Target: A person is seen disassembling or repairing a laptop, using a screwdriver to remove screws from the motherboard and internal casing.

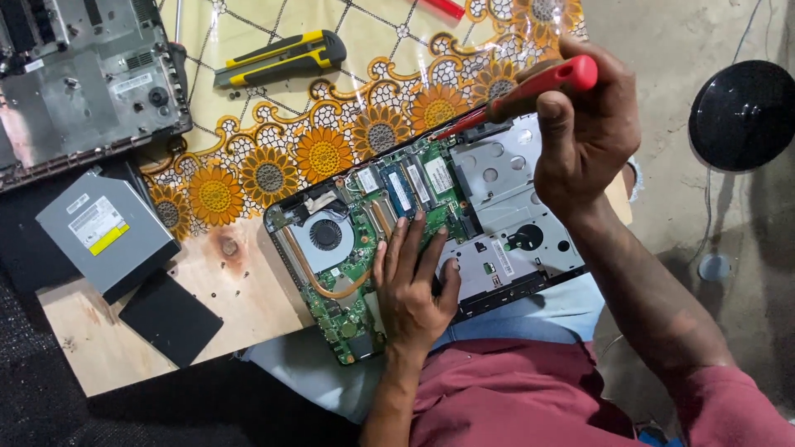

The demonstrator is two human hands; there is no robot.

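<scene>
Grey metal marks the disc drive (106, 230) at the far left, a black flat panel (171, 318) just beside it on the wooden board (248, 281). Further along, a yellow-and-black utility knife (280, 58) lies on the flowered cloth (331, 149). The opened laptop (497, 199) (fan and green board showing) sits mid-table; the left hand (411, 285) presses flat on it, fingers spread. The right hand (584, 124) is closed around a red screwdriver (530, 93), its tip at the laptop's upper edge.
</scene>
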